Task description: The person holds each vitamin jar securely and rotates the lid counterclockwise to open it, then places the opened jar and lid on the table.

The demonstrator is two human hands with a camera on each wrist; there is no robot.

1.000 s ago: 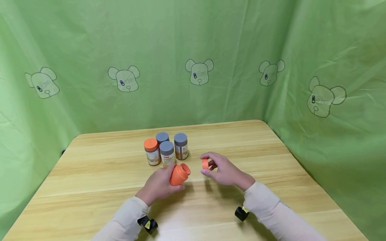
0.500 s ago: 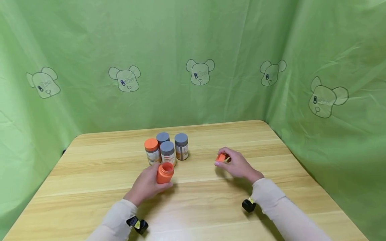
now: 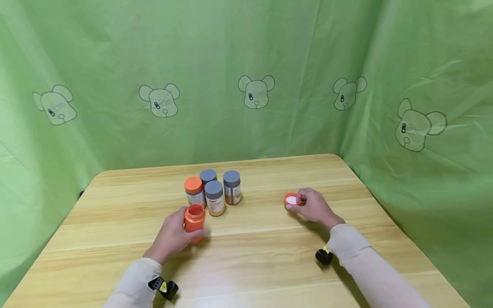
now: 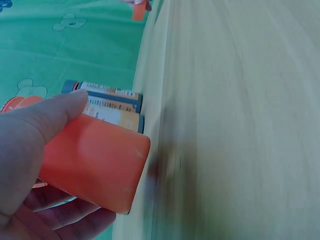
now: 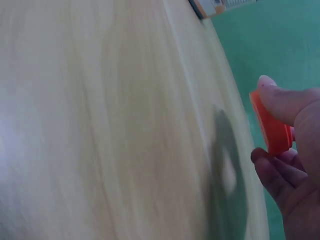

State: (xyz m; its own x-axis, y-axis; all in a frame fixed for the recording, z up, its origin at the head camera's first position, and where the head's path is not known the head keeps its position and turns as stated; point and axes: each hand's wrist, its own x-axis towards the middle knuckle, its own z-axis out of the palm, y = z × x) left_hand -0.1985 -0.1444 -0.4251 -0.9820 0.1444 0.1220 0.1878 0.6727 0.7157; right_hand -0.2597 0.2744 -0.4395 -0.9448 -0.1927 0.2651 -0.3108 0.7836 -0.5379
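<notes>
An orange bottle [image 3: 194, 222] with its mouth uncovered stands nearly upright in the grip of my left hand [image 3: 172, 234], thumb on the near side and fingers around the back. In the left wrist view the bottle [image 4: 100, 160] shows its smooth side and base, close over the table. Over to the right, my right hand [image 3: 313, 207] pinches an orange cap [image 3: 291, 199] between thumb and fingers. The cap's white inside faces up in the head view. From the right wrist view the cap [image 5: 272, 125] appears edge-on, above the tabletop with a shadow beside it.
Behind the left hand stand an orange-lidded jar [image 3: 194, 190] and several grey-lidded jars, among them a front one [image 3: 214, 199] and a right one [image 3: 232, 188]. They rest on a wooden table [image 3: 254, 256]. A green curtain [image 3: 208, 42] hangs behind and at the sides.
My left hand has carried the orange bottle left and brought it upright. My right hand has moved right with the cap and turned its inside upward. The jars have stayed put.
</notes>
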